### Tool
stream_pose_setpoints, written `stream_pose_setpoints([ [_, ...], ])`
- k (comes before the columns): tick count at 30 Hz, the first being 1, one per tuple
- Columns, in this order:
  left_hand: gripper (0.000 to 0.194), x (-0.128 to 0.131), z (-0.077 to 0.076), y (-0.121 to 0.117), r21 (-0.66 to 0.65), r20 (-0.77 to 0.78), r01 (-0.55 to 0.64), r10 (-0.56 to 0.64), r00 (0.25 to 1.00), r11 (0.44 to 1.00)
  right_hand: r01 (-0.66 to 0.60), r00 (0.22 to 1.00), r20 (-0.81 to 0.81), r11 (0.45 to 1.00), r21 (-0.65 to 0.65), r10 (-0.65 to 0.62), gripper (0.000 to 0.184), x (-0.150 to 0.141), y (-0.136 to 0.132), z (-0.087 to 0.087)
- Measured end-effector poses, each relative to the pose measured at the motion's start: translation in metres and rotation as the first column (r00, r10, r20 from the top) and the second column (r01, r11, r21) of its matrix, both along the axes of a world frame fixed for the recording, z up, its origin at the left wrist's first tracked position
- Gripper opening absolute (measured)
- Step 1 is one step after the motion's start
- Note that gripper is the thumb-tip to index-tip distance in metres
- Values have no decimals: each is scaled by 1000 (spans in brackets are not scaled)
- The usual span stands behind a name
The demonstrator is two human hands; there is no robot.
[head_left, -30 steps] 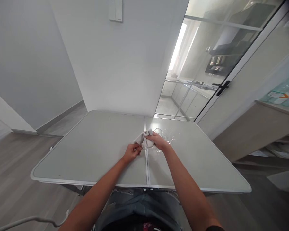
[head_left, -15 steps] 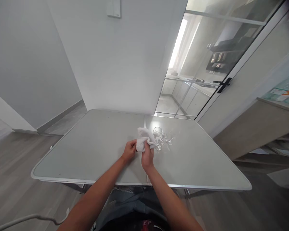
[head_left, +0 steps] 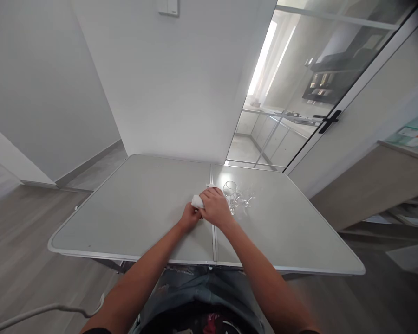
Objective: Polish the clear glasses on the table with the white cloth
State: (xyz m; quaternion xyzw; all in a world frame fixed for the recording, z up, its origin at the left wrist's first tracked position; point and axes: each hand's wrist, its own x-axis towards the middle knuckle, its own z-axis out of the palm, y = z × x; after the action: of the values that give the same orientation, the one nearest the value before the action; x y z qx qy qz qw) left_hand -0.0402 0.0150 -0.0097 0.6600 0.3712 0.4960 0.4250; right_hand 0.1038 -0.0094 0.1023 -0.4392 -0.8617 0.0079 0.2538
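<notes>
A white cloth (head_left: 197,202) is bunched in front of me at the middle of the table. My right hand (head_left: 216,206) is closed over it from above, fingers curled, covering most of the cloth. Just below and left of it, my left hand (head_left: 190,217) is closed, its fingertips against the cloth's lower edge. Whatever the left fingers grip is hidden by the cloth and the right hand. Close to the right of my hands stand several clear stemmed glasses (head_left: 230,188), partly overlapping one another.
The grey folding table (head_left: 142,204) has a metal seam down its middle and a pale rim. A white wall rises behind it. At the back right is a glass-paned door (head_left: 271,116) with a black handle. A wooden shelf (head_left: 355,185) stands to the right.
My right hand has moved up and over the cloth, which is now bunched and mostly covered. My left hand stays about where it was. The view has shifted slightly.
</notes>
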Motion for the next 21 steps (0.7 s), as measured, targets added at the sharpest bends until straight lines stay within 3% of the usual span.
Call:
stream_pose_setpoints([
  [1, 34, -1, 2, -1, 6, -19, 31, -31, 999, 999, 42, 996, -70, 996, -74, -48, 11, 4, 6, 4],
  [3, 39, -3, 7, -3, 8, -17, 91, -91, 996, 996, 74, 942, -293, 953, -293, -163, 21, 13, 17, 7],
  [4, 41, -4, 10, -4, 5, 13, 107, -107, 994, 994, 44, 875, -424, 911, -410, -234, 28, 16, 22, 6],
  [6, 44, -5, 13, -4, 1, 92, 114, -114, 989, 993, -125, 648, -665, 809, -574, -371, 34, 19, 29, -3],
  [8, 45, -5, 13, -3, 6, 134, 116, -116, 984, 993, -341, 346, -814, 746, -572, -466, 36, 17, 29, -15],
  [10, 46, -4, 12, -3, 14, 124, 117, -118, 985, 993, -499, 63, -869, 739, -454, -491, 36, 12, 23, -27],
  [12, 45, -3, 11, -3, 11, 102, 125, -125, 987, 992, -567, -141, -868, 757, -324, -477, 34, 6, 14, -37],
  [13, 45, -3, 11, -3, 3, 101, 126, -126, 987, 992, -577, -207, -858, 767, -281, -470, 33, 3, 9, -42],
  [15, 45, -2, 12, -3, -13, 122, 110, -108, 987, 994, -573, -267, -844, 781, -249, -465, 33, -2, 0, -51],
  [17, 46, -2, 15, -2, -22, 156, 65, -60, 986, 998, -525, -260, -846, 804, -279, -465, 37, -9, -10, -62],
  [20, 48, -2, 18, -2, -34, 181, 9, -3, 983, 999, -303, -146, -887, 873, -382, -439, 44, -19, -25, -78],
  [21, 48, -2, 18, -2, -37, 178, 6, 1, 984, 999, -225, -29, -909, 889, -399, -415, 46, -20, -29, -81],
])
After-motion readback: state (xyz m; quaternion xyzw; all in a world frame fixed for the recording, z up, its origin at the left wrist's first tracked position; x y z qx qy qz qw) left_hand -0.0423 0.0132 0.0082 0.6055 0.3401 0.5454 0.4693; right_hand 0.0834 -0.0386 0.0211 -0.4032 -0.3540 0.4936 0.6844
